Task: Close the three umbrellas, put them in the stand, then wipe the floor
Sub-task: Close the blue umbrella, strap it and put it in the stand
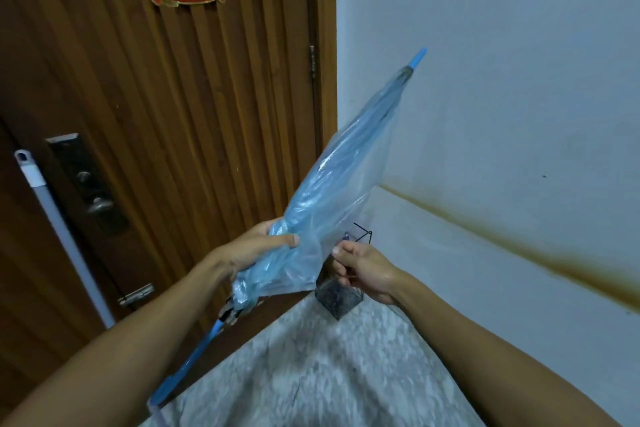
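One blue umbrella, folded and tilted tip-up, gripped by left hand; right hand pinches its loose canopy edge; next likely: wrap, then lower into stand.

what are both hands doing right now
Left hand: grips the folded blue umbrella.
Right hand: fingers curled, pinching something small; what cannot be told.
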